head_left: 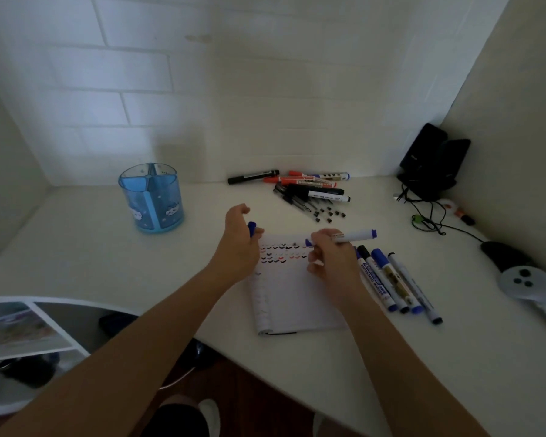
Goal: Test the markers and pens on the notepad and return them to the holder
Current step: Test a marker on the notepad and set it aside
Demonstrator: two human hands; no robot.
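Note:
A white notepad [292,298] lies on the desk, with rows of small coloured check marks near its top. My right hand [331,261] grips a white marker with blue ends [355,235], its uncapped tip just above the top of the pad. My left hand [240,244] holds the blue cap [252,228] at the pad's upper left corner. Several capped markers [394,279] lie side by side right of the pad. A pile of markers and pens [309,187] lies by the back wall. The blue divided holder [152,197] stands at the left, apparently empty.
A black stand with cables [429,171] fills the back right corner. An orange highlighter [462,214], a dark mouse [501,255] and a white controller [530,285] lie along the right edge. The desk's front edge runs diagonally below my arms.

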